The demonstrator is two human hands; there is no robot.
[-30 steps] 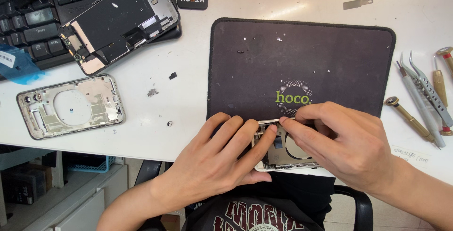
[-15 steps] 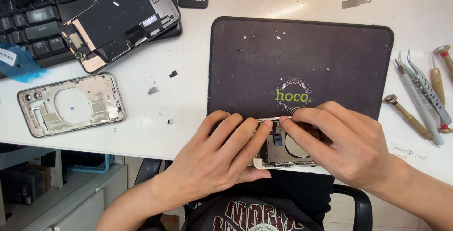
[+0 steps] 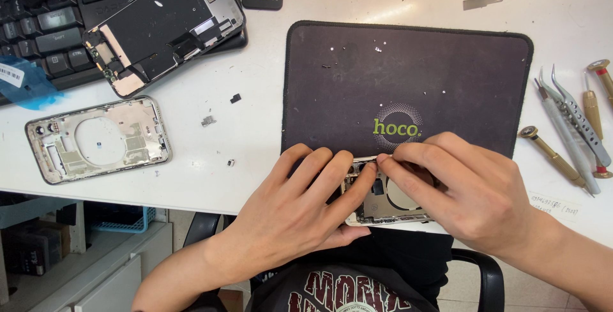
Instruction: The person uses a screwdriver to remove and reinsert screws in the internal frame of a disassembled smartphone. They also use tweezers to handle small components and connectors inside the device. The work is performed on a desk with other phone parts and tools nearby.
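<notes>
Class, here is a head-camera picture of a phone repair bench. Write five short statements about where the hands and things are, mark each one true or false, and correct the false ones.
1. Both the left hand and the right hand are on the phone frame at the near edge of the dark mat. True.
2. A second empty phone frame lies on the mat. False: it lies on the white table, left of the mat.
3. The tweezers and screwdrivers lie right of the mat, untouched. True.
4. The right hand holds a screwdriver. False: its fingers are on the frame's top edge, with no tool seen in them.
5. An opened phone body rests partly on the black keyboard. True.
</notes>
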